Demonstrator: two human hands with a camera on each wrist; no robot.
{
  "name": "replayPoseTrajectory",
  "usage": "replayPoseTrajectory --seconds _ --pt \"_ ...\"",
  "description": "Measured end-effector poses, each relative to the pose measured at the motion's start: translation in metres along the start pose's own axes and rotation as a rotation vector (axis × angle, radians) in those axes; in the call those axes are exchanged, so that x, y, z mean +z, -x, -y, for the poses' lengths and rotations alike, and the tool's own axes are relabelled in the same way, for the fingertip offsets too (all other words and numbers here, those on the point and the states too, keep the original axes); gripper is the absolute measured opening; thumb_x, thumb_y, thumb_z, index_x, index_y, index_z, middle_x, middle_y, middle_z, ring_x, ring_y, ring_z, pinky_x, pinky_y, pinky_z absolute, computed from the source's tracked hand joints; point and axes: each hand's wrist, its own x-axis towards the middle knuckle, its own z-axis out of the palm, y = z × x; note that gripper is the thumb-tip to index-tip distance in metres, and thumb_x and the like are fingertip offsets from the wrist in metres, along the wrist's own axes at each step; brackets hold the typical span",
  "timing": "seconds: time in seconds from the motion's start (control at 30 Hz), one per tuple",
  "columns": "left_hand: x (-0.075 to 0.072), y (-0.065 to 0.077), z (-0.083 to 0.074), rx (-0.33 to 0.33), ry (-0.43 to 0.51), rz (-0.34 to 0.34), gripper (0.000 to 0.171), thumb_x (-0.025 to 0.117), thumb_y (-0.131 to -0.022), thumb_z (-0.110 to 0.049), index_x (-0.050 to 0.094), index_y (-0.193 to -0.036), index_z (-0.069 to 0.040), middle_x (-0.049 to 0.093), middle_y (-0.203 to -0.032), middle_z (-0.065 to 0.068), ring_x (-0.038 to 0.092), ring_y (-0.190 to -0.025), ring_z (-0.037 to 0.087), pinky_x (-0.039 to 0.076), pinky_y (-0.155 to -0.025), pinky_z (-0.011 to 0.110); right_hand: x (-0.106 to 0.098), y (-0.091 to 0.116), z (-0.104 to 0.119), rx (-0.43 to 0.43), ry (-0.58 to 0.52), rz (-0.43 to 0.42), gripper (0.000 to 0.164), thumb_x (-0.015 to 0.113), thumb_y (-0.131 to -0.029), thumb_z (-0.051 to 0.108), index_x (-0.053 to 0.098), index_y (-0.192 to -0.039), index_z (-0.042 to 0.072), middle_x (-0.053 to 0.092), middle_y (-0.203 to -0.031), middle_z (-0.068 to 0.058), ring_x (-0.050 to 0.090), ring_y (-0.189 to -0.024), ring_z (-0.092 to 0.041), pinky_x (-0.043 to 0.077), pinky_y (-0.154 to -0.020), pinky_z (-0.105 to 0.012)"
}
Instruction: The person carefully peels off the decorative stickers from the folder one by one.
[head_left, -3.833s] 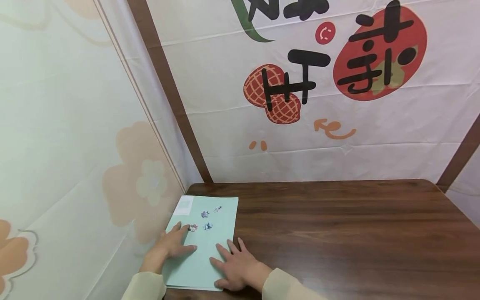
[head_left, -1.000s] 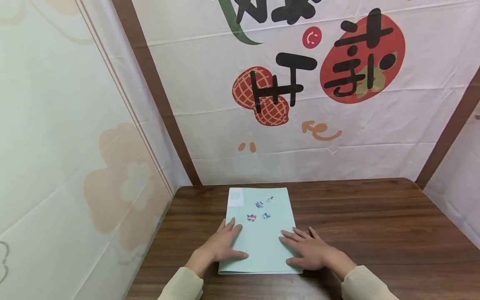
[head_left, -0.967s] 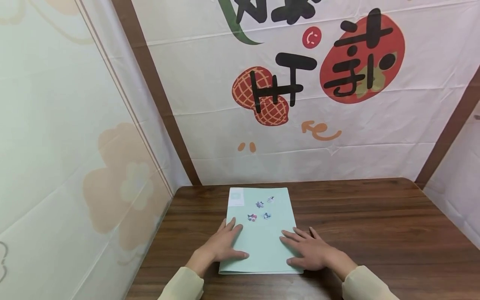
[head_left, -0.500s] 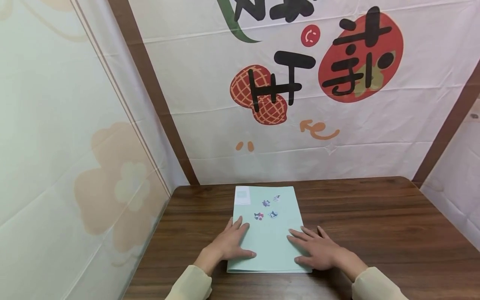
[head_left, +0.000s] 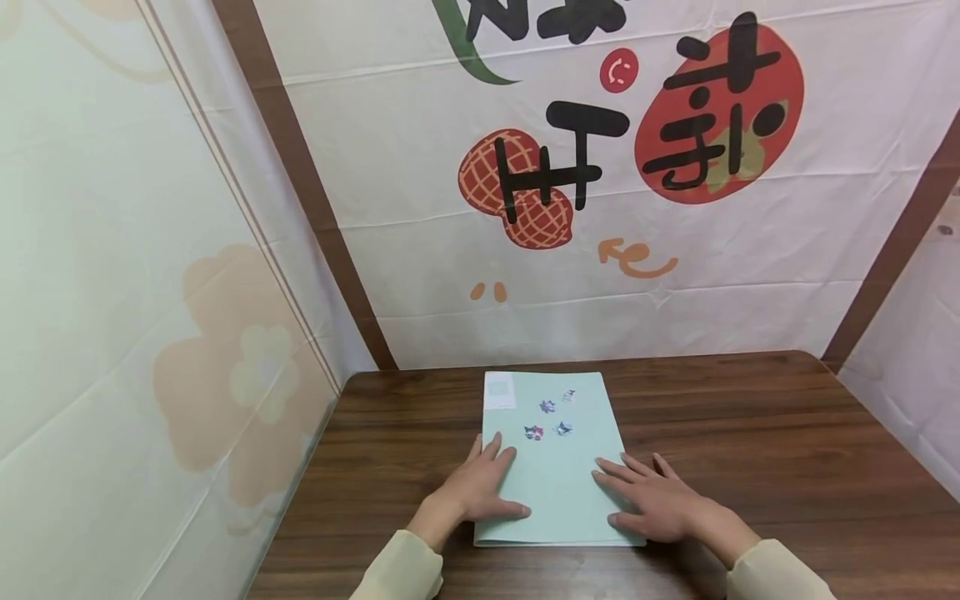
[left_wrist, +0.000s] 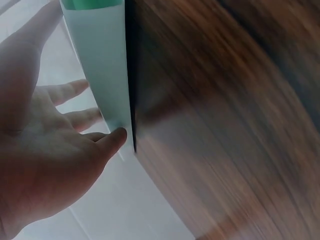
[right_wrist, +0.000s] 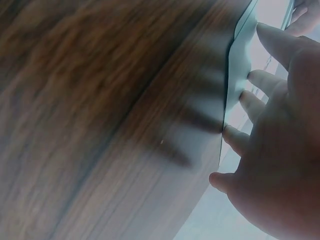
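Observation:
A mint-green folder (head_left: 558,487) lies flat on the table, with several small cartoon stickers (head_left: 548,407) on its cover and a white label (head_left: 499,390) in its far left corner. My left hand (head_left: 480,487) rests along its left edge, fingers spread and thumb on the cover. On the opposite edge my right hand (head_left: 656,500) lies with fingertips on the cover and its little finger over the wood. Seen from the left wrist, the fingers (left_wrist: 112,142) are extended at the folder's side (left_wrist: 102,60). In the right wrist view, straight fingertips touch the folder's edge (right_wrist: 240,62).
The brown wood-grain table (head_left: 750,433) extends to both sides of the folder. A printed white cloth (head_left: 420,250) hangs behind its far edge, and another pale cloth with a flower print (head_left: 225,375) hangs along the left side.
The folder has slid rightward from the table's left edge to nearer its middle, with both hands on it. In the last half second it has shifted slightly further right.

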Motion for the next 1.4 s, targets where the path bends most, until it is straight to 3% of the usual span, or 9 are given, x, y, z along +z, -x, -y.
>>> replayPoseTrajectory --seconds 0.37,0.6,1.07,1.4 --pt "0.004 -0.005 -0.016 0.001 -0.021 0.015 0.098 0.081 -0.080 -0.061 0.043 -0.155 -0.010 0.024 -0.167 0.021 0.013 -0.153 0.050 0.032 -0.116 0.062 -0.007 0.014 -0.004 -0.014 -0.006 -0.006 0.067 0.057 -0.102 0.049 0.041 -0.158 0.016 0.031 -0.167 -0.009 0.026 -0.149 -0.050 0.004 -0.108 -0.082" --pt "0.004 -0.006 -0.025 0.021 -0.040 0.022 0.099 0.082 -0.079 -0.059 0.043 -0.155 -0.009 0.023 -0.167 0.023 0.013 -0.152 0.052 0.034 -0.115 0.060 -0.009 0.022 -0.003 0.020 0.030 -0.002 0.067 0.057 -0.101 0.051 0.043 -0.157 0.016 0.033 -0.166 -0.007 0.028 -0.150 -0.046 0.005 -0.112 -0.079" --pt "0.006 -0.011 -0.032 0.019 -0.025 0.042 0.100 0.082 -0.079 -0.060 0.042 -0.156 -0.010 0.022 -0.168 0.021 0.011 -0.153 0.051 0.032 -0.116 0.061 -0.003 0.028 -0.016 -0.003 0.028 -0.049 0.066 0.057 -0.102 0.052 0.044 -0.156 0.017 0.034 -0.166 -0.007 0.029 -0.146 -0.053 0.007 -0.106 -0.083" --pt "0.009 -0.007 -0.039 0.023 -0.034 0.048 0.099 0.083 -0.078 -0.059 0.043 -0.155 -0.011 0.023 -0.167 0.020 0.012 -0.153 0.051 0.037 -0.114 0.060 -0.011 0.038 -0.008 0.048 0.056 -0.009 0.068 0.059 -0.100 0.051 0.045 -0.156 0.016 0.035 -0.165 -0.008 0.030 -0.148 -0.048 0.010 -0.109 -0.082"
